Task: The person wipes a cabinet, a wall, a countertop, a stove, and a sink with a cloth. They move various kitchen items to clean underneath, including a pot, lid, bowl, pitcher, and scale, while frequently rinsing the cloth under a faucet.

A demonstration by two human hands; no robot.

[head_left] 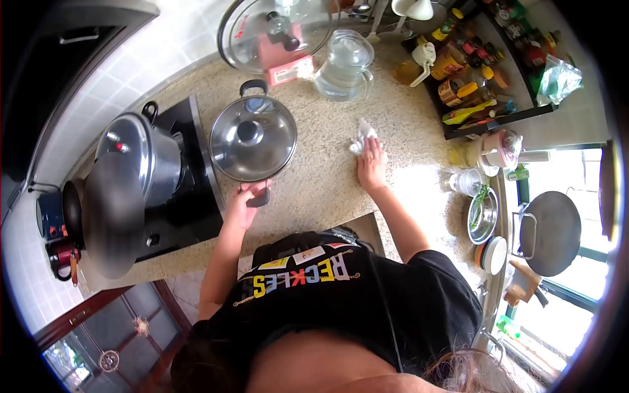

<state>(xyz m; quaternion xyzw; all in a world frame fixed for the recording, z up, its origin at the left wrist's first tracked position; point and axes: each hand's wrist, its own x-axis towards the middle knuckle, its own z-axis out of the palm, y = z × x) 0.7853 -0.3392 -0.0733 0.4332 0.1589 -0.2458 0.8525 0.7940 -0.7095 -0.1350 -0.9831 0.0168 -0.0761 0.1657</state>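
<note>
My left hand (241,204) is closed around the near dark handle of a lidded pot (278,155). The pot has a glass lid with a round knob (249,132), and it stands on the speckled countertop (314,190) just right of the stove. On the same counter, my right hand (372,168) presses a crumpled white cloth or paper towel (360,138) down with its fingers. Part of the white piece sticks out beyond the fingertips, and the rest is hidden under them.
A pressure cooker (164,157) sits on the black stove (203,216) at left. Behind the pot are a large glass lid (239,42), a pink box (291,69) and a glass pitcher (342,65). Bottles fill a rack (452,126); a metal bowl (473,219) with greens lies right.
</note>
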